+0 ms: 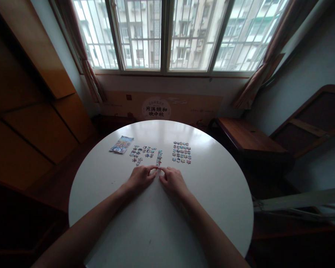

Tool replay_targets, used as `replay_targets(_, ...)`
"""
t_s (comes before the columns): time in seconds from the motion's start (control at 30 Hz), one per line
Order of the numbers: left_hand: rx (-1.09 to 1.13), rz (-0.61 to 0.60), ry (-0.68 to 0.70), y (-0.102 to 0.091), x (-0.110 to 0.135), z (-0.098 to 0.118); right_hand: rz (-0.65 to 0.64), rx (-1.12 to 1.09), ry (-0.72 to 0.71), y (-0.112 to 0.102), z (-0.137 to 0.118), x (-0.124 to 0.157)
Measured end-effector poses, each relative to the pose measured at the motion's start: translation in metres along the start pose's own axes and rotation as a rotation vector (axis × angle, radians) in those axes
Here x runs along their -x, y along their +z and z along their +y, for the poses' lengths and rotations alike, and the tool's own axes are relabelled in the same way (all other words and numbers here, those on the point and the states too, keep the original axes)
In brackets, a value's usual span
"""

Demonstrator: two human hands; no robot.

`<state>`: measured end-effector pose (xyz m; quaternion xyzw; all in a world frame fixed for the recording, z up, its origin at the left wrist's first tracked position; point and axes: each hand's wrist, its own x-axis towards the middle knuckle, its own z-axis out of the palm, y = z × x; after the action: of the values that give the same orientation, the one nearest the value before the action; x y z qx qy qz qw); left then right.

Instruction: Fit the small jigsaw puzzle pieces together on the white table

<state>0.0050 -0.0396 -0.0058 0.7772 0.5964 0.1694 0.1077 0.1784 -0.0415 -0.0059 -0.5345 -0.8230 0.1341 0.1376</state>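
Together, my left hand [142, 175] and right hand [173, 178] sit just below mid-frame, fingertips at the near end of a narrow puzzle strip [159, 158]; I cannot tell whether either pinches it. Loose pieces [136, 150] lie left, rows of pieces [182, 152] right.

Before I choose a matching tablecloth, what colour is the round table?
The round table is plain white; the head view shows it best.
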Motion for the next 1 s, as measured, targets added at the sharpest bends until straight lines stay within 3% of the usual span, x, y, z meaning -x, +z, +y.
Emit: replay_targets(1.0, -0.046, -0.049, -0.032, -0.0018, 0.0020, 0.0076, 0.005, 0.005, 0.007, 0.0015, 0.0002, 0.0001)
